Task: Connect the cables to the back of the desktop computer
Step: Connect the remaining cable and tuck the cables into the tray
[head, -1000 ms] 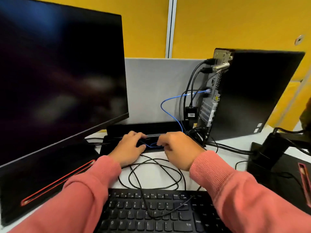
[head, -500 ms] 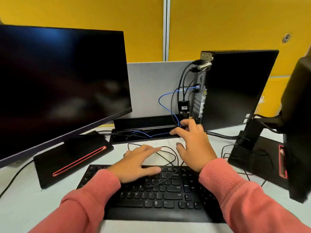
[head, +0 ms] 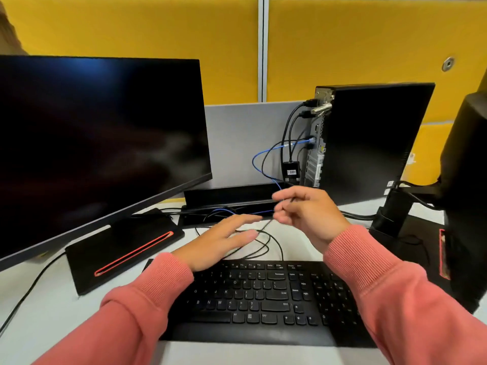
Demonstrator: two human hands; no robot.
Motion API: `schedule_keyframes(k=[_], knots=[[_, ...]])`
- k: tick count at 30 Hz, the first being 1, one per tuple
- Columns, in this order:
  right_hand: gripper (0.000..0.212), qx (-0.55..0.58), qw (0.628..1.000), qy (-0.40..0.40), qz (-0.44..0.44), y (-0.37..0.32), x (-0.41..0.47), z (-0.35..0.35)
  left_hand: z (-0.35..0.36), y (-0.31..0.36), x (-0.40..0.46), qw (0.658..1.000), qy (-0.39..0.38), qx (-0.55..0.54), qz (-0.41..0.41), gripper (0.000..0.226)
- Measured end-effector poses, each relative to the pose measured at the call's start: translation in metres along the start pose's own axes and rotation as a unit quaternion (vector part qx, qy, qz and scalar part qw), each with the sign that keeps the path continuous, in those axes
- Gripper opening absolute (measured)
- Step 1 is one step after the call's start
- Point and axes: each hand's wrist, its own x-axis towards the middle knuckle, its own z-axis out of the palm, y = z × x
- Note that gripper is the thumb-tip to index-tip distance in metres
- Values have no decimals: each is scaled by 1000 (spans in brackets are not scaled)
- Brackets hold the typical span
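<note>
Loose cable lifted off desk, not yet plugged in

Desktop computer (head: 369,143) upright beyond keyboard (head: 263,296), port side facing left, several cables already seated. Right hand (head: 311,214), raised from half a second ago, pinching thin black cable (head: 266,225) running down-left. Left hand (head: 224,241) flat, fingers straight, over coiled slack

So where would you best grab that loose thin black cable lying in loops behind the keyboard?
Probably near its free end, where the right hand already pinches the thin black cable. Come from above: the loops lie flat on the desk behind the keyboard. The plug itself is too blurred to see.
</note>
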Motion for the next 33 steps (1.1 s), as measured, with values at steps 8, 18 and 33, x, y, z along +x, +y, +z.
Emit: schedule_keyframes(k=[8, 18, 33], knots=[[26, 156, 962, 189, -116, -35, 23, -15, -52, -21, 1, 979, 164, 103, -70, 24], [31, -209, 963, 159, -57, 39, 30, -39, -22, -70, 5, 960, 1, 246, -132, 50], [80, -370, 902, 103, -199, 56, -16, -18, -16, -67, 51, 911, 37, 393, -120, 24]])
